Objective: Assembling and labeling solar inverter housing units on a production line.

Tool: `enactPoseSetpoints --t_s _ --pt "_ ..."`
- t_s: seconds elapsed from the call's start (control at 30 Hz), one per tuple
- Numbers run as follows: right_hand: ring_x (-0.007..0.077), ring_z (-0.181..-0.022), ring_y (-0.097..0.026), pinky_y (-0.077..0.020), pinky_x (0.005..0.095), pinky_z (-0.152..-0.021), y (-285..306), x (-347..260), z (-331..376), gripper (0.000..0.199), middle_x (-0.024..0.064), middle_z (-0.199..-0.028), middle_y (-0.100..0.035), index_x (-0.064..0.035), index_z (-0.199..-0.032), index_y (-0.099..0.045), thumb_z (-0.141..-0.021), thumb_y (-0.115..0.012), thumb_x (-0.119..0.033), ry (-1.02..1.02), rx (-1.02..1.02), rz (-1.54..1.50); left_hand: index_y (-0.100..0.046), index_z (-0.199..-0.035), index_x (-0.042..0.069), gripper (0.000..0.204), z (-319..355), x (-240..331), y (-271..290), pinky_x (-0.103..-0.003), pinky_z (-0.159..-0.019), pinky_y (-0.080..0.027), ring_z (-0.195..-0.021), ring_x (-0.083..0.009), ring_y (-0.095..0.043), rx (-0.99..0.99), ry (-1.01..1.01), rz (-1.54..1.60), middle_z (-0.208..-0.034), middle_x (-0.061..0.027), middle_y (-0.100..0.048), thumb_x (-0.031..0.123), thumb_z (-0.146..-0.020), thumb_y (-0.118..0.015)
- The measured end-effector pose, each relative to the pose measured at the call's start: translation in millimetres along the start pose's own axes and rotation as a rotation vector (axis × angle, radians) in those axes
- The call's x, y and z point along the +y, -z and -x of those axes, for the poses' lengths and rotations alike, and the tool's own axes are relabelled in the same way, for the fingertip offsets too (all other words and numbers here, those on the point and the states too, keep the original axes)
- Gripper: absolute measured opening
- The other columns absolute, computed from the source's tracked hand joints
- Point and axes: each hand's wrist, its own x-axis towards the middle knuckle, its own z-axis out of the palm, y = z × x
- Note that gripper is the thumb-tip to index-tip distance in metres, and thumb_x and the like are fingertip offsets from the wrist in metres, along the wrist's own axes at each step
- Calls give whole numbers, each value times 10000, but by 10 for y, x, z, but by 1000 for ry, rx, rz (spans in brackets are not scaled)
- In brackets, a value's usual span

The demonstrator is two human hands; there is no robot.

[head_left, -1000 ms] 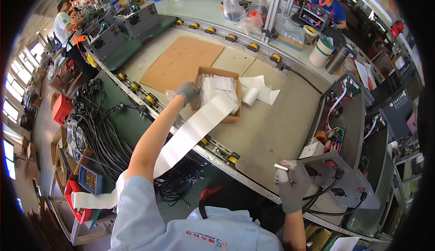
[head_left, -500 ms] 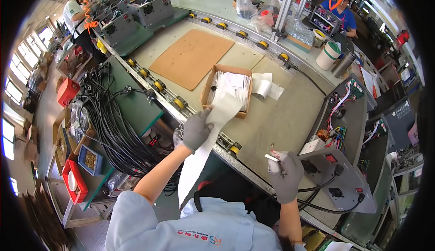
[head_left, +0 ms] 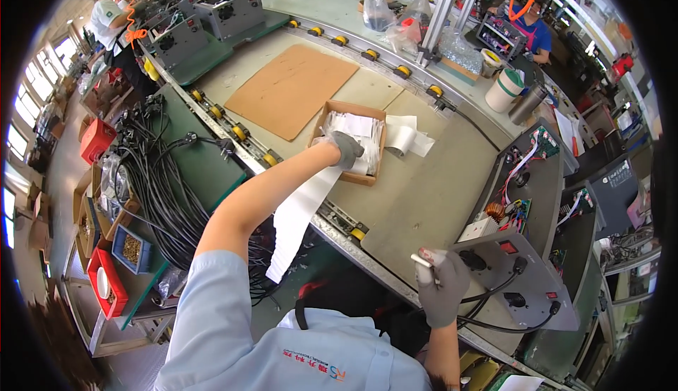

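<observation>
Left hand [head_left: 347, 152] is overlying the box [head_left: 360, 178], grip indeterminable; right hand [head_left: 445, 284] is clasping a stick [head_left: 421, 260]. Strip [head_left: 302, 216], dangling, is possibly risking slippage.

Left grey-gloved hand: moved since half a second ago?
Yes, forward: the left grey-gloved hand was over the near metal rail with yellow rollers; now it is beyond that rail, over the open brown cardboard box.

Under the left hand [head_left: 346, 151] sits a box [head_left: 383, 144]; ahead and left of that hand, a sheet [head_left: 293, 91]; well left, cables [head_left: 166, 197]; right of the right hand [head_left: 443, 285], a casing [head_left: 512, 278].
</observation>
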Motion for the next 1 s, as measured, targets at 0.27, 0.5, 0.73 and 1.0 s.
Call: enactPoseSetpoints --t_s 0.27,0.5,0.73,1.0 --pt "242 -576 -536 -412 328 -527 17 93 65 138 98 -728 -605 -69 -871 -648 -734 -655 -81 -102 -24 -10 -537 -1195 92 554 26 -216 -163 -416 -871 -457 -1005 -305 -587 144 -17 -113 -1063 -119 -605 307 -695 -639" --pt "233 -607 -554 -419 312 -525 2 200 111 104 100 -773 -620 -53 -883 -631 -803 -636 -119 -40 11 -21 -520 -1119 52 338 2128 -929 131 -416 -793 -472 -884 -320 -591 1001 506 94 -1053 -159 -578 145 -797 -565" --pt "136 -587 -533 -414 235 -538 -100 53 40 93 76 -757 -605 -43 -886 -643 -812 -628 -97 -143 -39 -133 -320 -1389 58 631 6482 -3385 -1794 -412 -1015 -367 -1206 -363 -456 884 1626 -234 -1346 -207 -438 302 -844 -522" --pt "78 -716 -532 -435 224 -650 457 -250 35 193 18 -804 -595 12 -972 -624 -851 -530 -104 -614 -16 -535 -388 -1347 37 563 6726 -4467 -3115 -398 -1036 -338 -1211 -316 -454 1107 1521 -145 -1304 -210 -473 303 -874 -538"
